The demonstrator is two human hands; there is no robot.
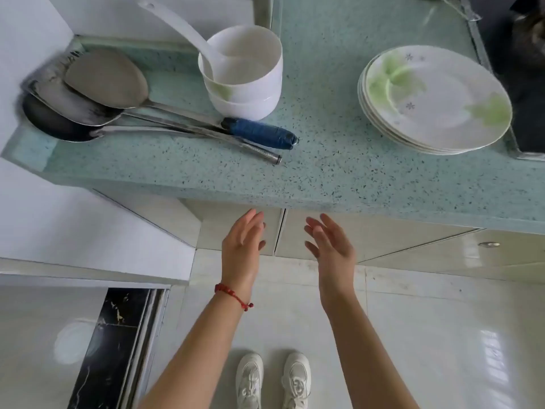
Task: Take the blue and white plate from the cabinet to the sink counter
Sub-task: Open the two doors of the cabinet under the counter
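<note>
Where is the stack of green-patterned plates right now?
In the head view, the stack of plates sits on the right of the speckled counter, right of the white bowls.

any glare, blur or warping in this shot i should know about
Head view: wide-angle lens bends the counter edge and cabinet doors; bright window glare streaks the glossy floor tiles; both the left hand and right hand show slight motion blur at the fingertips; the stacked plates look soft.
</note>
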